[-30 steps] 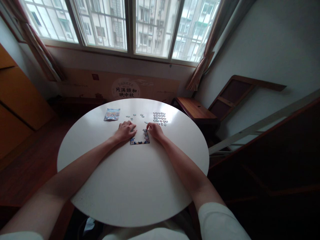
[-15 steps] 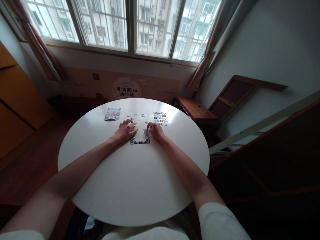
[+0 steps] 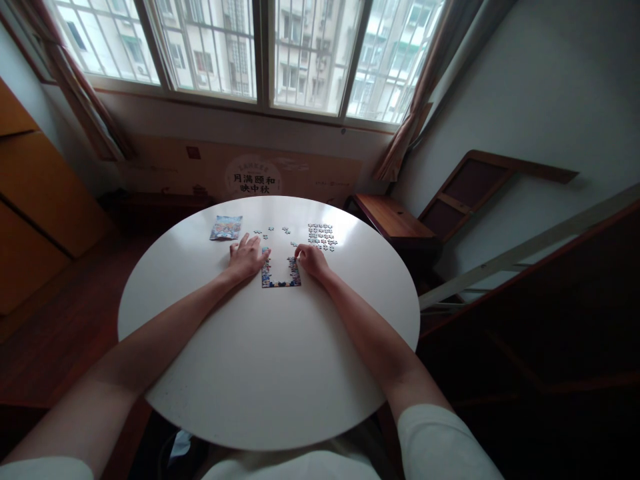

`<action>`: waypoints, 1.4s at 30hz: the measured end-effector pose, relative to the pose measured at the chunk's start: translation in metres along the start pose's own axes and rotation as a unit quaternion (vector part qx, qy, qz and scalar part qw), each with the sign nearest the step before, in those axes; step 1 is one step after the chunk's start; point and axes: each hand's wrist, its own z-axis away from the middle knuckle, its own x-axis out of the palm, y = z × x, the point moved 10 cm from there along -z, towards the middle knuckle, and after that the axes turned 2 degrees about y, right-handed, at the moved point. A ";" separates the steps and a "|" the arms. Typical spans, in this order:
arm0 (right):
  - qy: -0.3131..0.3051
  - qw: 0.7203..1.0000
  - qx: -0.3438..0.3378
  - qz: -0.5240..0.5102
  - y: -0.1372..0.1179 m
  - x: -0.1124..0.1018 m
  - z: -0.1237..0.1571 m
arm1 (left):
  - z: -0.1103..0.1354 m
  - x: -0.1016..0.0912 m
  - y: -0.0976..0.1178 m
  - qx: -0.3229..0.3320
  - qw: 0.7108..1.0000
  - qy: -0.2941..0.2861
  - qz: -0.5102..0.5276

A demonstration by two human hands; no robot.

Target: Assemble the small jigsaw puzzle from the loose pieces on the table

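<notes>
A partly joined jigsaw puzzle (image 3: 281, 285) lies on the white table, forming a U-shaped border with a bare middle. My left hand (image 3: 246, 257) rests at the upper end of its left side, fingers spread and thumb touching the edge pieces. At the top of the right side is my right hand (image 3: 311, 259), its thumb and forefinger pinched together against the border; whatever sits between those fingertips is hidden. Just beyond the hands are several loose puzzle pieces (image 3: 286, 231). Rows of puzzle pieces (image 3: 321, 235) are laid out past my right hand.
A colourful picture sheet (image 3: 227, 227) lies toward the back left of the round white table (image 3: 260, 373). Behind the table's right side stands a wooden chair (image 3: 393, 217). A printed cardboard panel (image 3: 300, 167) leans below the barred window.
My left hand has shifted slightly left and its fingers have spread, uncovering more of the puzzle's left border. My right hand stays at the right side.
</notes>
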 end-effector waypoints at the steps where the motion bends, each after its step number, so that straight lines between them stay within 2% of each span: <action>1: 0.000 1.000 0.000 -0.001 0.000 0.000 0.000 | -0.001 0.001 -0.005 -0.017 1.000 -0.004 -0.004; 5: -0.005 1.000 0.001 -0.001 -0.001 0.000 0.000 | -0.004 0.004 -0.013 -0.031 0.999 -0.020 -0.008; 9: -0.007 1.000 0.004 0.001 -0.001 0.000 0.000 | -0.006 0.006 -0.010 -0.012 1.000 -0.020 -0.006; 26: -0.009 1.000 0.003 0.005 -0.002 -0.002 0.002 | 0.000 -0.001 -0.002 -0.007 1.000 -0.026 -0.003; 42: -0.006 1.000 -0.001 0.007 -0.001 0.000 0.001 | -0.002 0.003 -0.003 0.008 1.000 -0.019 -0.003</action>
